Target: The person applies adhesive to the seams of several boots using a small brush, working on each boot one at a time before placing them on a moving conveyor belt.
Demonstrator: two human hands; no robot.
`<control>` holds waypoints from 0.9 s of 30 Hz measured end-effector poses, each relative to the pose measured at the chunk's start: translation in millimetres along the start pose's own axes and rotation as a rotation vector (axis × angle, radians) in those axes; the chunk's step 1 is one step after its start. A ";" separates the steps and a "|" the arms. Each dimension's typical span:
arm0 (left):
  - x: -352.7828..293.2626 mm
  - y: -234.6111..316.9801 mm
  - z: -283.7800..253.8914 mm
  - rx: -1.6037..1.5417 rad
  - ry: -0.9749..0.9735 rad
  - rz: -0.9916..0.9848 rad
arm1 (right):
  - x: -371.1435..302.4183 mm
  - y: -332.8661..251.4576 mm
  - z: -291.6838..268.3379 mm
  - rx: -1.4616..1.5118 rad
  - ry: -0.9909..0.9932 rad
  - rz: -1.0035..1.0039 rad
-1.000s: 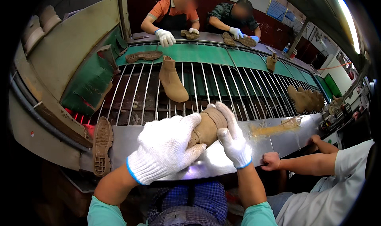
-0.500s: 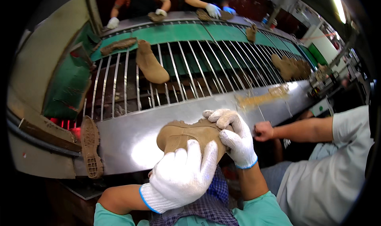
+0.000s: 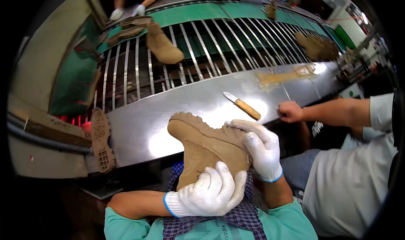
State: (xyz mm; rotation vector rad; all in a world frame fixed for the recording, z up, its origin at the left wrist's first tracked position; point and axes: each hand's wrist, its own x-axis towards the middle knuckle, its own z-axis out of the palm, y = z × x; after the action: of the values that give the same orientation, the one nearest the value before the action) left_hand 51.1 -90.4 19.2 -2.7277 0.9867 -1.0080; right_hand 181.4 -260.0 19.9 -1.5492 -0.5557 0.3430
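A tan ankle boot (image 3: 206, 145) is held on its side above the near edge of the metal table, its lugged sole turned away from me and its toe to the left. My right hand (image 3: 262, 149), in a white knit glove, grips the heel end, fingers over the sole's edge. Around the shaft near my body curls my left hand (image 3: 213, 191), gloved the same way; part of its grip is hidden behind the boot. A knife (image 3: 244, 107) with a wooden handle lies just beyond the boot, blade pointing far left.
A loose sole (image 3: 102, 141) rests at the table's left end. Beyond the metal table (image 3: 135, 115), a roller conveyor (image 3: 202, 50) carries another boot (image 3: 162, 44), loose soles (image 3: 126, 31) and a brown pile (image 3: 316, 46). A co-worker's bare hand (image 3: 291, 111) is close on the right.
The boot has turned in my hands, so its side and lugged sole edge now show. My left hand has shifted lower on it. The knife has come into sight. My view has tilted down.
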 end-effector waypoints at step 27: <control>-68.4 -177.5 49.3 -0.135 -0.636 -0.630 | 85.7 137.4 -51.7 -1.405 0.057 0.072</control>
State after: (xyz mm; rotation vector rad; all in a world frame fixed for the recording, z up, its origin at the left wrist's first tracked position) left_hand 138.5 83.3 -9.1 -3.1947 0.0937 -0.0387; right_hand 299.1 -255.6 -102.7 -2.9134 -0.7414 -0.1178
